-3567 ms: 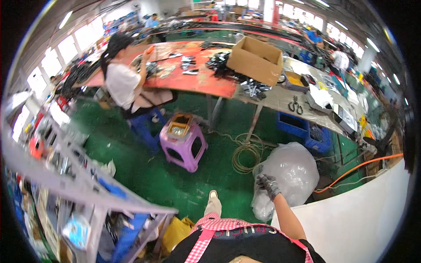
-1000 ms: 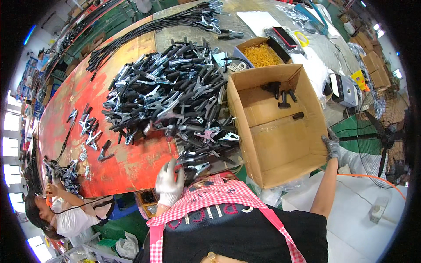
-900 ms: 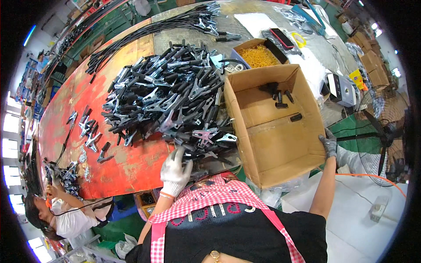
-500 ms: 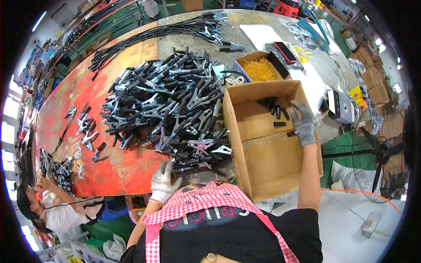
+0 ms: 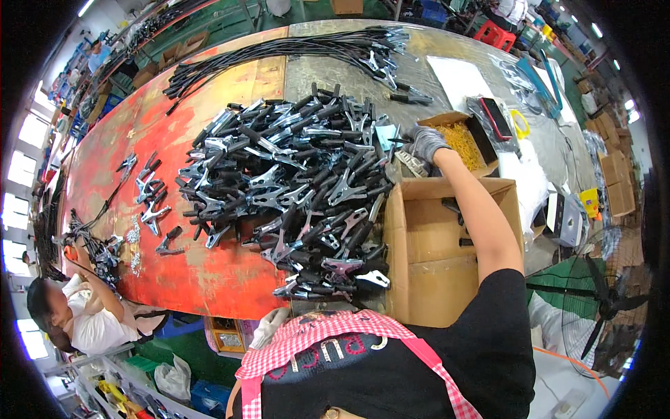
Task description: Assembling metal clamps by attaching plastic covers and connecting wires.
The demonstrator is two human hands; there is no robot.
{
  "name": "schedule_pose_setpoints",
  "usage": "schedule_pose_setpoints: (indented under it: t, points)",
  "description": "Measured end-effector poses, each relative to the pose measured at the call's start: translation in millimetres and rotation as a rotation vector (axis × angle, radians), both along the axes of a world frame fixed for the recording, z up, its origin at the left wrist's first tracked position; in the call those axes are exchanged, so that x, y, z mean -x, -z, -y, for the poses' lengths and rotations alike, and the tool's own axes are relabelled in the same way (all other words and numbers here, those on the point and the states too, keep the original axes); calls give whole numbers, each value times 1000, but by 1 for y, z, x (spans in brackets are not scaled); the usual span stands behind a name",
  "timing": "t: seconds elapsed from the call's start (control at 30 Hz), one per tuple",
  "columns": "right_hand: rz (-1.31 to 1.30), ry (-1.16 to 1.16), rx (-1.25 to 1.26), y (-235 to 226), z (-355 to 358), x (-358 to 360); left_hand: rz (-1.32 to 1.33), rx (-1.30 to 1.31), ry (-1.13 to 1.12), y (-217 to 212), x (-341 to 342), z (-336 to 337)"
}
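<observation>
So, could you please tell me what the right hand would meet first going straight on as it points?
Pointing left, the right hand would probably meet the small dark item, unless it holds that, then the light blue slip; depth is unclear.

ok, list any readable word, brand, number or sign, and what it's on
Black shirt: large pink and pale lettering, partly covered; I won't transcribe it.
Pink checked apron: dark print, too unclear to read.
White-and-black box: any print is too small to read.

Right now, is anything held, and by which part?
Any hold by the right hand is hidden and cannot be told; nothing shows in the left hand.
</observation>
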State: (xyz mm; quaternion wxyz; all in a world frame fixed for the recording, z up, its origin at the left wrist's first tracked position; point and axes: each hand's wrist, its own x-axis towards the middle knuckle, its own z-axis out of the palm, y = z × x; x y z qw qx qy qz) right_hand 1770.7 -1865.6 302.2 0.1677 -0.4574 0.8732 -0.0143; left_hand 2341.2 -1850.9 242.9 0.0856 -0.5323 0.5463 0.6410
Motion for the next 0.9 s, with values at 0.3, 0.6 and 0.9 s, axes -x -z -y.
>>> schedule_pose_setpoints:
  t: [0.3,0.6,0.9]
  points:
    - [-223,-180,-364,88,48,24,121,41,46,24,26,15]
    - [-344,-91,-254,116,42,20,49,30,-165,54,16,8]
    - [-364,-54,-526,98,25,23,166,87,-38,54,15,14]
